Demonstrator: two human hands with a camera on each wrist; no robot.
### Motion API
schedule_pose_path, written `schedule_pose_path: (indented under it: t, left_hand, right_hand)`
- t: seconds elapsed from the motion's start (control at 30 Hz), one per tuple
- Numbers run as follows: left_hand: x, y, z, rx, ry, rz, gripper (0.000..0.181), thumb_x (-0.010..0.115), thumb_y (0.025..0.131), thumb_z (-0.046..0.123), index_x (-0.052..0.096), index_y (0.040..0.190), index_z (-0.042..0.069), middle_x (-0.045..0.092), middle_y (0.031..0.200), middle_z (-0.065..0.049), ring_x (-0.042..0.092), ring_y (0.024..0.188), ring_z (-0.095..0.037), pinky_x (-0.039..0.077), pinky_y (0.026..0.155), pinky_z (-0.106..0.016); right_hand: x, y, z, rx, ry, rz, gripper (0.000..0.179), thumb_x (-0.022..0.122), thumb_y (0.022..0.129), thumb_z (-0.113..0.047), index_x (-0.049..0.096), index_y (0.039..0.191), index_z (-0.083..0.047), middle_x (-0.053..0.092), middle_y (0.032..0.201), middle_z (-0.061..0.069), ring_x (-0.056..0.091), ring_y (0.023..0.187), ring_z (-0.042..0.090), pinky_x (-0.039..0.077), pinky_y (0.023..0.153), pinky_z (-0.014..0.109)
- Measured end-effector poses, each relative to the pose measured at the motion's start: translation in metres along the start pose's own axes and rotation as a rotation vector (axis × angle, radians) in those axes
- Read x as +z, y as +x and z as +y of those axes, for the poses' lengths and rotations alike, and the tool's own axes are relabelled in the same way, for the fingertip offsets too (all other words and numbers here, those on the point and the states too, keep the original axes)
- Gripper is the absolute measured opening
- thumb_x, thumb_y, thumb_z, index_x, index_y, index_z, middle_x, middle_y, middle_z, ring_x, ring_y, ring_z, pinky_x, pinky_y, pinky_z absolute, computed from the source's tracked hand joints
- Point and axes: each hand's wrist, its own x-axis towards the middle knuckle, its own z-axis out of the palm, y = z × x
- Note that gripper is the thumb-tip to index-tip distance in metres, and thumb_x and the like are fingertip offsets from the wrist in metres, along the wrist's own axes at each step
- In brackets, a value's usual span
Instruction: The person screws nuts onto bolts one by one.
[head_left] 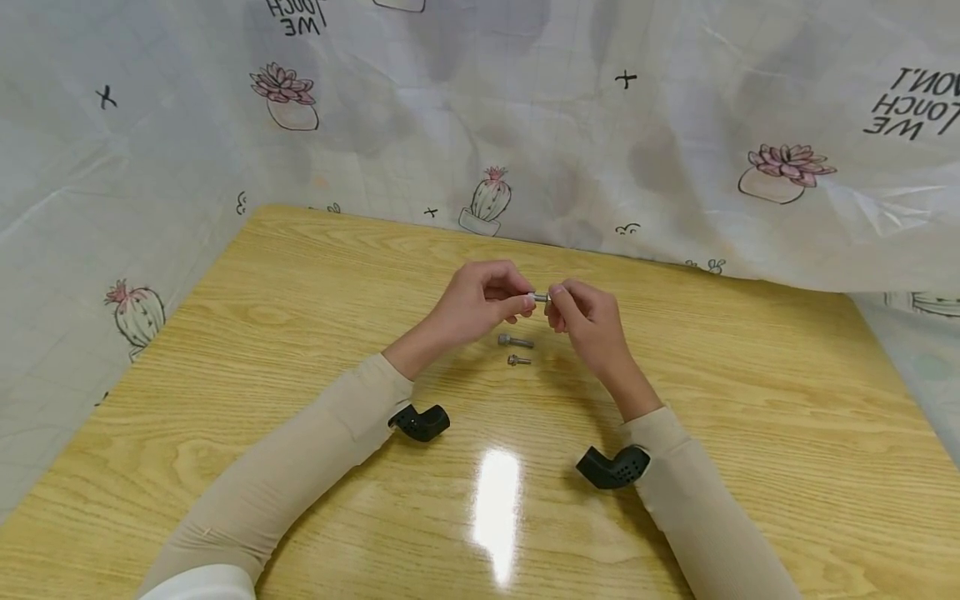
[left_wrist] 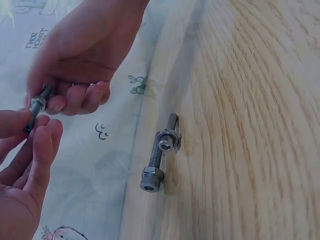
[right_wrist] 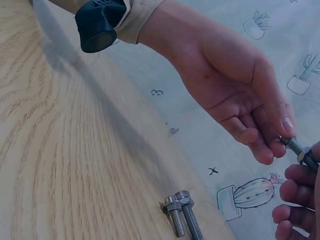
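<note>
Above the far part of the table, a metal bolt [head_left: 540, 297] is held between both hands, with a hex nut [left_wrist: 38, 103] around its shank. My left hand [head_left: 483, 302] pinches one end of the bolt between thumb and fingers. From the other side, my right hand [head_left: 591, 321] pinches the end nearer the nut, its fingertips partly covering it. Below the hands, a longer socket-head bolt [head_left: 516, 341] with a nut close to its head lies on the wood. Beside it is a shorter socket-head bolt [head_left: 519, 360], also with a nut on it.
The wooden table [head_left: 315, 333] reaches back to a pale curtain [head_left: 562, 150] printed with cacti and lettering. Black camera housings sit on the left wrist [head_left: 422, 423] and the right wrist [head_left: 613, 468]. Bright light reflects off the near tabletop.
</note>
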Motion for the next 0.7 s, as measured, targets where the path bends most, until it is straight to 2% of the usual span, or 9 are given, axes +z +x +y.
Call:
schedule_pose_path:
  t: [0.07, 0.2, 0.33, 0.43, 0.57, 0.7]
  left_hand:
    - [0.000, 0.000, 0.000, -0.003, 0.002, 0.007, 0.008, 0.064, 0.092, 0.006, 0.067, 0.097, 0.001, 0.069, 0.090, -0.012, 0.067, 0.088, -0.042, 0.056, 0.079, -0.053]
    - [-0.002, 0.000, 0.000, -0.014, 0.009, 0.036, 0.007, 0.064, 0.093, 0.007, 0.068, 0.096, 0.002, 0.069, 0.089, -0.013, 0.067, 0.087, -0.041, 0.057, 0.078, -0.049]
    - [-0.003, 0.000, -0.003, -0.010, 0.014, 0.048, 0.005, 0.064, 0.093, 0.008, 0.067, 0.094, 0.004, 0.069, 0.088, -0.013, 0.067, 0.086, -0.041, 0.058, 0.075, -0.041]
    - [-0.003, 0.000, -0.005, 0.004, 0.008, 0.045, 0.004, 0.064, 0.092, 0.007, 0.067, 0.093, 0.004, 0.069, 0.087, -0.013, 0.067, 0.086, -0.042, 0.058, 0.073, -0.037]
    - [-0.002, -0.001, -0.007, 0.020, -0.008, 0.036, 0.004, 0.064, 0.092, 0.006, 0.067, 0.093, 0.004, 0.069, 0.088, -0.013, 0.067, 0.086, -0.041, 0.059, 0.072, -0.036]
    - [-0.001, -0.003, -0.006, 0.020, -0.004, 0.018, 0.005, 0.064, 0.092, 0.006, 0.068, 0.095, 0.004, 0.070, 0.090, -0.012, 0.068, 0.086, -0.037, 0.059, 0.075, -0.043]
  right_hand:
    - [0.000, -0.001, -0.009, 0.001, -0.009, 0.005, 0.031, 0.044, 0.103, -0.009, 0.059, 0.081, 0.007, 0.055, 0.068, 0.023, 0.049, 0.058, 0.024, 0.040, 0.055, 0.024]
    - [0.000, -0.002, -0.014, -0.021, 0.007, 0.016, 0.015, 0.051, 0.097, -0.002, 0.059, 0.103, 0.010, 0.060, 0.090, 0.023, 0.054, 0.065, 0.008, 0.045, 0.058, 0.020]
    - [0.003, -0.001, 0.001, -0.060, 0.025, 0.014, 0.022, 0.059, 0.091, 0.002, 0.058, 0.112, 0.007, 0.061, 0.108, 0.020, 0.060, 0.078, 0.002, 0.049, 0.063, 0.018]
    - [0.005, 0.000, 0.015, -0.069, 0.038, 0.011, 0.020, 0.060, 0.092, -0.001, 0.059, 0.112, 0.003, 0.062, 0.108, 0.015, 0.062, 0.078, 0.009, 0.050, 0.064, 0.020]
    - [0.006, 0.000, 0.020, -0.062, 0.054, 0.014, 0.015, 0.057, 0.096, -0.006, 0.060, 0.109, 0.000, 0.061, 0.098, 0.009, 0.059, 0.071, 0.019, 0.050, 0.062, 0.021]
    - [0.008, -0.001, 0.022, -0.034, 0.053, 0.022, 0.014, 0.052, 0.098, -0.006, 0.062, 0.098, 0.005, 0.058, 0.080, 0.015, 0.053, 0.064, 0.025, 0.045, 0.058, 0.022]
